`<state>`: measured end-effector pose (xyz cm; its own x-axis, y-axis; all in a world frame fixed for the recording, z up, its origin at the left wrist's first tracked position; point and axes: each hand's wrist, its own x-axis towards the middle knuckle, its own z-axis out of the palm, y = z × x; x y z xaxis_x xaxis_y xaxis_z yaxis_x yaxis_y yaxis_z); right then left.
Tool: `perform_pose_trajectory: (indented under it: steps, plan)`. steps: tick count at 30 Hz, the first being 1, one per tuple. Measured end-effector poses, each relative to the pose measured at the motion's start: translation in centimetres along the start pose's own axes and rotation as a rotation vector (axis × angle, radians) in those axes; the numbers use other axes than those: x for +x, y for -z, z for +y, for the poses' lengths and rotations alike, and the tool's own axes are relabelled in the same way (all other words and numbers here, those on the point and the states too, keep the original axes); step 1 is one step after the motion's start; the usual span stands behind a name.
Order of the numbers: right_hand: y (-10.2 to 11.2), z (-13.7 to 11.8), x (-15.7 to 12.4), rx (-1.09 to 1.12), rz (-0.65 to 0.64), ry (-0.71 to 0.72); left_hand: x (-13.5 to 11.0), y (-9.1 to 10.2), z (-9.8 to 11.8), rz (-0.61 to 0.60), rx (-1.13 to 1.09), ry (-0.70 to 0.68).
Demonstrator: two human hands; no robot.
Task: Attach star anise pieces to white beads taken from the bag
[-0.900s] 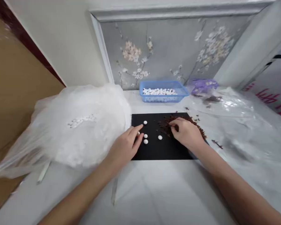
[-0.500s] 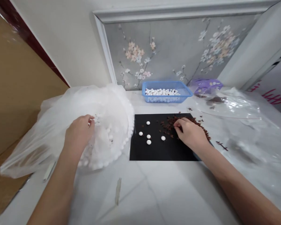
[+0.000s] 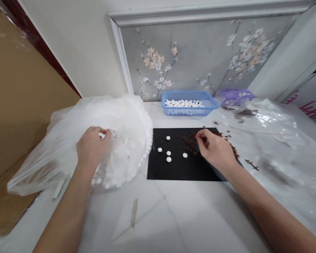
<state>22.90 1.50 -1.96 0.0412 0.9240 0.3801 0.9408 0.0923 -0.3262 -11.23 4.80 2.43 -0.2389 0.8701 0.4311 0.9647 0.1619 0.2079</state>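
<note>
My left hand (image 3: 91,148) reaches into a large clear plastic bag (image 3: 68,140) full of small white beads, fingers curled in a pinch; what they hold is too small to make out. My right hand (image 3: 215,151) rests on a black mat (image 3: 179,168), fingertips pinched at a pile of small dark brown pieces (image 3: 192,140). Several white beads (image 3: 168,156) lie on the mat between my hands.
A blue basket (image 3: 189,103) with white beads stands at the back by the flowered wall panel. Crumpled clear plastic (image 3: 268,130) and a purple bag (image 3: 234,95) lie to the right. A brown board leans at the left. A tape scrap (image 3: 134,212) lies on the white tabletop.
My left hand left the beads on the black mat and moved left into the plastic bag. My right hand stayed at the brown pile, shifting slightly.
</note>
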Motion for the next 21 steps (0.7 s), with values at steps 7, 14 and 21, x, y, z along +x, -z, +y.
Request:
perform_pose_trajectory:
  steps: [7, 14, 21]
  plan:
    - [-0.4, 0.3, -0.1, 0.104, 0.084, 0.084, -0.7, -0.1, 1.8, 0.168, -0.768, -0.004]
    - [-0.4, 0.4, 0.1, 0.175, 0.078, 0.142, -2.3, 1.6, 4.8, 0.065, -1.055, -0.094]
    - [0.3, -1.0, -0.5, 0.326, 0.102, 0.129, -8.6, 1.5, 9.4, -0.581, -1.361, 0.018]
